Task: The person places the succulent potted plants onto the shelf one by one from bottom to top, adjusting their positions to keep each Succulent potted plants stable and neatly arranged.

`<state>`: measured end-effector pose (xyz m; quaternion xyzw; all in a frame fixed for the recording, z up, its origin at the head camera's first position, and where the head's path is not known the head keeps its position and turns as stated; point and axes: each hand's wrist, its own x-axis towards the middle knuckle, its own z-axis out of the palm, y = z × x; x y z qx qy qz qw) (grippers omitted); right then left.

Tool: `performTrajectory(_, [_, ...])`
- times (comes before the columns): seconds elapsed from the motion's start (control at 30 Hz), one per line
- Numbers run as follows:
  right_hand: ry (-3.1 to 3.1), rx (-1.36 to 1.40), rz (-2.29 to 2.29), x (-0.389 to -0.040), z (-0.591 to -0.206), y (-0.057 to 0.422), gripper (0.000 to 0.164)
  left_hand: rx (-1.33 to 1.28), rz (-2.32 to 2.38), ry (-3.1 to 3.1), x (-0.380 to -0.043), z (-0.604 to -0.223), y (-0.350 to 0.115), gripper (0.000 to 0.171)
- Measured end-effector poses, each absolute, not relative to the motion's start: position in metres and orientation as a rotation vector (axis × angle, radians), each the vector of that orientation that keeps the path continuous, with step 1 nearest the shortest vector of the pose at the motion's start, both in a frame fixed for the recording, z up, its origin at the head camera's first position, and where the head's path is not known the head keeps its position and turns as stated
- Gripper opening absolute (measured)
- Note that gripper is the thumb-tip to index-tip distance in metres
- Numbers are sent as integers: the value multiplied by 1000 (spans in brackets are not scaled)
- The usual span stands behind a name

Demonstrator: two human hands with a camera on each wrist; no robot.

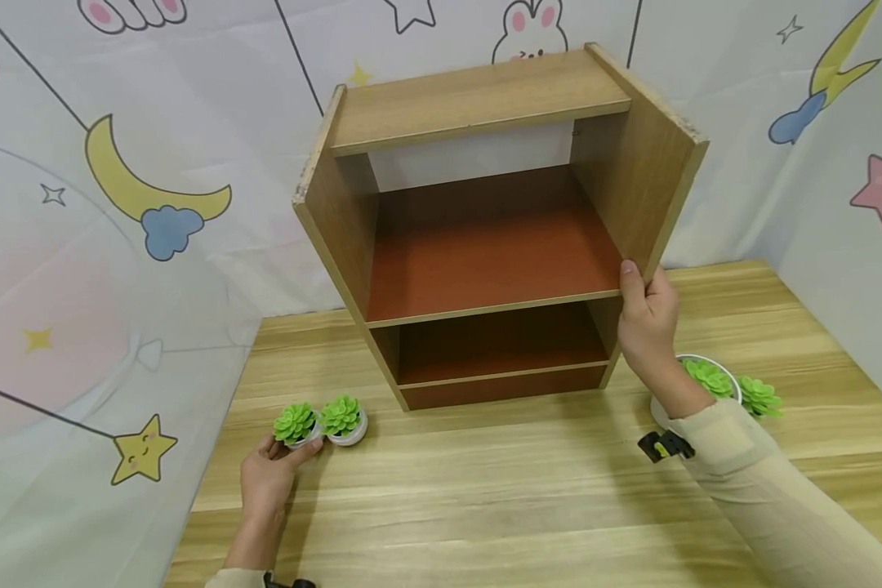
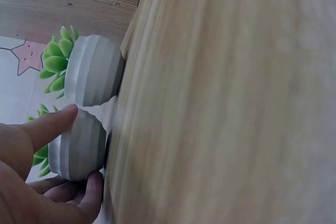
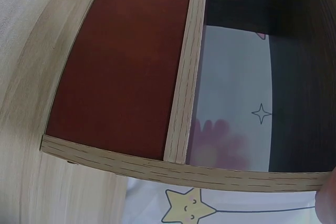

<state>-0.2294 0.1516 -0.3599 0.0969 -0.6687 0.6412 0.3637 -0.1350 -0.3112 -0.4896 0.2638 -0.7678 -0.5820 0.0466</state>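
Note:
My left hand [image 1: 266, 480] grips a small potted succulent [image 1: 296, 425] at the left of the table. In the left wrist view the thumb and fingers sit on opposite sides of its ribbed white pot [image 2: 79, 148]. Right beside it stands a second potted succulent [image 1: 343, 419]. A wooden shelf unit [image 1: 478, 314] with reddish-brown boards stands upright at the middle back. My right hand [image 1: 648, 318] holds the front edge of its right side panel, thumb on the inner face at the height of the middle shelf. Only a bit of that hand shows in the right wrist view.
Behind the right forearm stand a white round pot [image 1: 661, 412] with a green succulent and another green succulent [image 1: 760, 397]. The wood-grain table [image 1: 485, 498] ends at fabric walls [image 1: 257, 212] printed with moons and stars. Both upper compartments of the unit face forward.

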Motion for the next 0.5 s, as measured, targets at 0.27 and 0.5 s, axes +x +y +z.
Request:
performTrajectory(0.27, [-1740,234,1635,-227,-357,151,30,813,-1775,-2348,-135,-489,-311,88])
performTrajectory(0.5, [-1749,232,1647,-226,-356,151,31,800,-1771,-2344,-135,-490,-311,89])
